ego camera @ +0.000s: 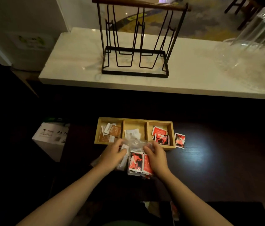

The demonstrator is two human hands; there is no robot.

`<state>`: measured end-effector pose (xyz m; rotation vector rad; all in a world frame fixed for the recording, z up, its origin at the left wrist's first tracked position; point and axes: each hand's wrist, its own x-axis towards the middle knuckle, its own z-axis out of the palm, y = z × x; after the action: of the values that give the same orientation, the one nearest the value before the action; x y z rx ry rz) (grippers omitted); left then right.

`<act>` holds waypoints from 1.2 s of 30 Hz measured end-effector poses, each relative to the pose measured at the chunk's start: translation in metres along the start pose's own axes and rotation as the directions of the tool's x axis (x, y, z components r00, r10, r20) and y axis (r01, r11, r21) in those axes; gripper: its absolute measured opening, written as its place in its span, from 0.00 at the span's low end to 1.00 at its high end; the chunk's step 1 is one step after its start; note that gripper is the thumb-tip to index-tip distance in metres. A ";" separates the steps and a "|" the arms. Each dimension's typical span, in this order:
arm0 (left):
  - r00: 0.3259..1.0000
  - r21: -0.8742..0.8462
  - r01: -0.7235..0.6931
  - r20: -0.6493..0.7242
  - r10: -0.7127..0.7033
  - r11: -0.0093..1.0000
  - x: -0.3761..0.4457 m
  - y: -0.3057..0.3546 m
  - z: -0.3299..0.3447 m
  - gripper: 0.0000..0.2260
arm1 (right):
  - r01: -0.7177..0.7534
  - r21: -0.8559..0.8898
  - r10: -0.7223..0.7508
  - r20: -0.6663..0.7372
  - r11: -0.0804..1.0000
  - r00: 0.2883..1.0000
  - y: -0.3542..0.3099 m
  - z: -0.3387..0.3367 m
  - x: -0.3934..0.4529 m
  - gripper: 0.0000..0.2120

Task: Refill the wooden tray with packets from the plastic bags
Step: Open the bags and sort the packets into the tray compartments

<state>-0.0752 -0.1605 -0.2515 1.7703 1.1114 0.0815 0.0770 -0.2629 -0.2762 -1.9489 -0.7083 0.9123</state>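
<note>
Behind: three-compartment wooden tray (pixel 135 120), packets in each. Just right: loose red packet (pixel 179 140). In front: clear plastic bag of red packets (pixel 138 162) between both hands.

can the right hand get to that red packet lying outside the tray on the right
Probably yes: the loose red packet lies in the open beside the wooden tray, nothing between, but the right hand first must let go of the plastic bag.

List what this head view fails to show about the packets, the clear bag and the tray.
- Clear plastic bag: its opening is hidden by both hands, left and right.
- Red and black packets in the bag: count unreadable, overlapped.
- Print on white packets in the three-compartment wooden tray: too small, dim.
</note>
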 end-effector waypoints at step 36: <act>0.970 0.267 -0.243 0.047 0.240 0.932 -0.017 0.050 0.032 0.05 | -0.311 0.125 0.231 0.429 0.942 0.873 -0.039 -0.072 -0.009 0.10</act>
<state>-0.0366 -0.1990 -0.2225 2.1467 0.9226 0.0681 0.1246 -0.2836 -0.2122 -1.7255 -0.5555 1.5389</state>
